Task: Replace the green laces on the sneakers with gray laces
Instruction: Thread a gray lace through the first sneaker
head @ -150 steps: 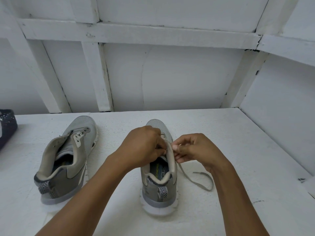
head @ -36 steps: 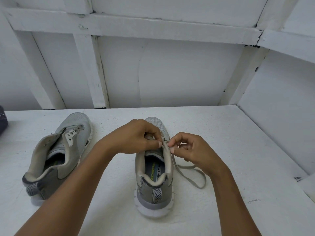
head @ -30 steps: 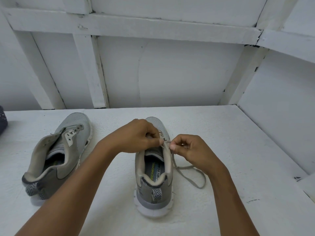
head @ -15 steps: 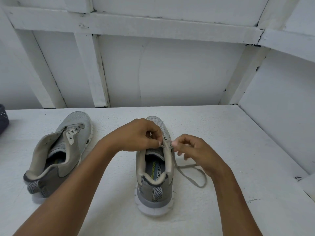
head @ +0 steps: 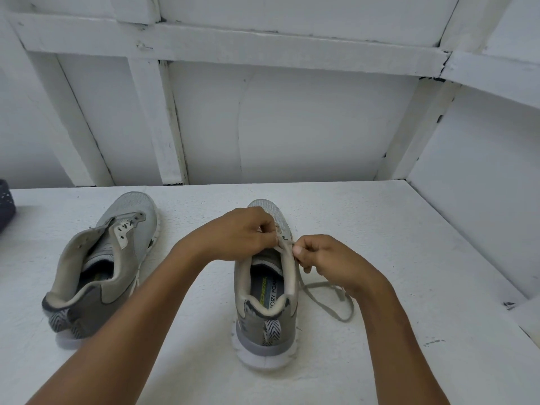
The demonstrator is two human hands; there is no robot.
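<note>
Two grey sneakers stand on the white table, heels toward me. The right sneaker (head: pixel 264 314) is in the middle, under both hands. My left hand (head: pixel 238 233) is curled over its tongue and eyelets, fingers pinched at the upper edge. My right hand (head: pixel 324 258) pinches the gray lace (head: pixel 327 302) at the shoe's right eyelet row; the rest of the lace loops loosely on the table to the right of the shoe. The left sneaker (head: pixel 108 258) lies apart at the left with no lace, its tongue open. No green lace is in view.
The white table (head: pixel 409 258) ends at a white framed wall behind and a white side wall on the right. A dark speckled object (head: pixel 5 203) pokes in at the far left edge.
Both hands stay on the right sneaker's upper eyelets, working the lace with small finger movements. My right hand has shifted slightly right and the loose loop on the table has changed shape a little.
</note>
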